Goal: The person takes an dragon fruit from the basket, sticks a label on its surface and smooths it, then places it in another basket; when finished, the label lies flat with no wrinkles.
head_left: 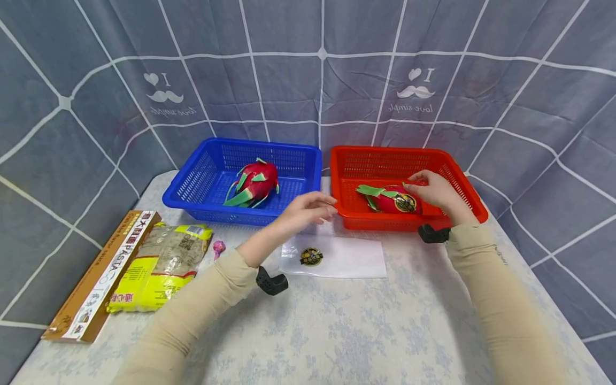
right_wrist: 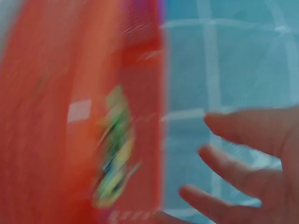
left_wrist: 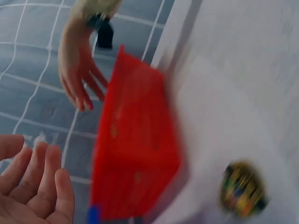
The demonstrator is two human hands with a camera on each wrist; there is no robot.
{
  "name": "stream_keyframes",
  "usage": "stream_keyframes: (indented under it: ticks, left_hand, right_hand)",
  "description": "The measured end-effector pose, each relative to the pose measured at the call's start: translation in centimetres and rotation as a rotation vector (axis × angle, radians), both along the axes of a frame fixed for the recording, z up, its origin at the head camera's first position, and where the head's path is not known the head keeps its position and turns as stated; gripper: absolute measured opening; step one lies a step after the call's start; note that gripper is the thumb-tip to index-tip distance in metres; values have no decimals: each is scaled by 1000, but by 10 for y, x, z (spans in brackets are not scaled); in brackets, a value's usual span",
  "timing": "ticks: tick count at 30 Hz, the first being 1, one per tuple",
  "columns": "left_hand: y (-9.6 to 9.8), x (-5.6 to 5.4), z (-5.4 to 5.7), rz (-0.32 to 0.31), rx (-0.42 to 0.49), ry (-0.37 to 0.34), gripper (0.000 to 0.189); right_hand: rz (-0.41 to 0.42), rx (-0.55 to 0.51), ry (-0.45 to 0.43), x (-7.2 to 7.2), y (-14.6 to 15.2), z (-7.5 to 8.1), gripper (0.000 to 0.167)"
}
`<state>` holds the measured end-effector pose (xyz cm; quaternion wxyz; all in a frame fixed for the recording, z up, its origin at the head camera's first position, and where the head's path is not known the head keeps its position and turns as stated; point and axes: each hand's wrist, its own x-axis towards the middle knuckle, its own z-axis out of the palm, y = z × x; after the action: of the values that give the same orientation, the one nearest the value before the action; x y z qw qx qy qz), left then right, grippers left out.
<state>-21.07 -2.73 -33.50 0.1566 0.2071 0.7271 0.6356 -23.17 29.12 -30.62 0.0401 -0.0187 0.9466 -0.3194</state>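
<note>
Sleeves, head view: nearest the camera, the left sleeve [head_left: 202, 305] enters from 7 o'clock and the right sleeve [head_left: 491, 294] from 5, over the floral worktop [head_left: 346, 331].
Left hand [head_left: 310, 208]: near frame centre, beside the near-left corner of the red basket [head_left: 380, 222]; its grip is slack and holds nothing.
Right hand [head_left: 435, 192]: over the basket at 2 o'clock, lightly bent, its grip relaxed and holding nothing; contact with the fruit is hard to tell.
Labelled dragon fruit [head_left: 385, 202]: on its side in the red basket, leaves towards 9 o'clock, right hand at its 3. A loose hold on that smooth skin could let it roll; pulling by the leaves might tear them.
Wrist mount [head_left: 433, 234]: just by the near rim; dipping the arm could catch it there and shift the basket.
Blue basket [head_left: 231, 214]: at 10 o'clock, holding an unlabelled dragon fruit [head_left: 260, 179].
White sheet [head_left: 356, 259]: towards 5 o'clock; a low sweep of the left arm could drag it.
Pink lollipop [head_left: 218, 247]: at 8 o'clock, beside the yellow bag [head_left: 159, 267] and PASTA box [head_left: 103, 275]; the nearby left forearm could knock it.
Left hand, left wrist view: at 8 o'clock, apart from the basket.
Right hand, right wrist view: at 4 o'clock, fingers parted around nothing; the green-yellow smear [right_wrist: 117, 149] in the basket is too blurred to name.
</note>
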Motion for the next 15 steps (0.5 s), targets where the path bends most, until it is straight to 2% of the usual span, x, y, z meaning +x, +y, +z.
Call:
stream_keyframes:
  ticks: [2,4,8,11,15]
  left_hand:
    - [-15,-9,17,-4,-13,54,31]
    - [-30,-18,34,11,-20,102,30]
    - [-55,-34,62,62,-24,165,29]
    - [-69,-42,76,116,-41,208,28]
    - [-86,-53,83,192,-71,260,28]
  right_hand:
    - [-40,-38,95,6,-12,10,47]
    - [-69,-125,174,14,-26,17,46]
    - [-80,-288,277,28,-58,21,43]
    - [-75,-381,325,36,-82,16,40]
    - [-17,-556,348,43,-114,7,35]
